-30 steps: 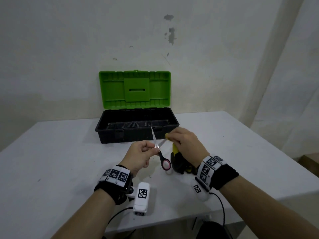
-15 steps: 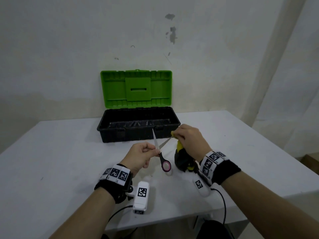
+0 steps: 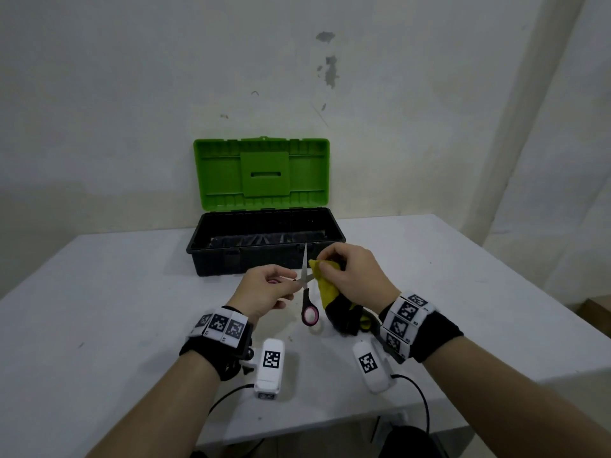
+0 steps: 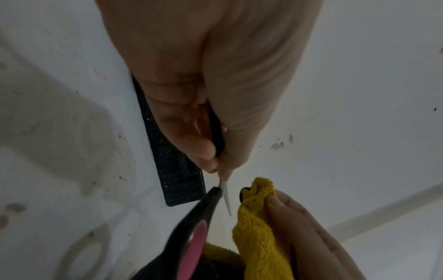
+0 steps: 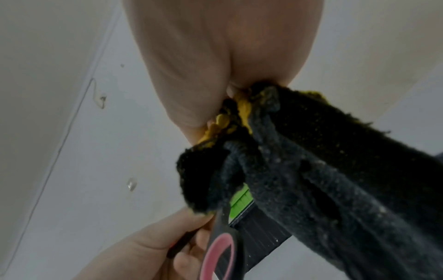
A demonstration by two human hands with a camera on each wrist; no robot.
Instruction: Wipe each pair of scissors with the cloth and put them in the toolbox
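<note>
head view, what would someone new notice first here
The bright green lid of the open toolbox, upright against the pale wall at the back of the white table, pulls the eye first. In front of it, the left hand holds black-and-pink scissors with the blades spread, while the right hand grips a yellow-and-black cloth beside one blade.

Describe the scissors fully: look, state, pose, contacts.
The black-handled scissors with pink-lined finger loops have thin silvery metal blades, spread open. One blade points up in front of the black toolbox with green lid; one loop hangs down. The left hand grips the other handle above the white table. The right hand holds the yellow-and-black cloth at the second blade.
</note>
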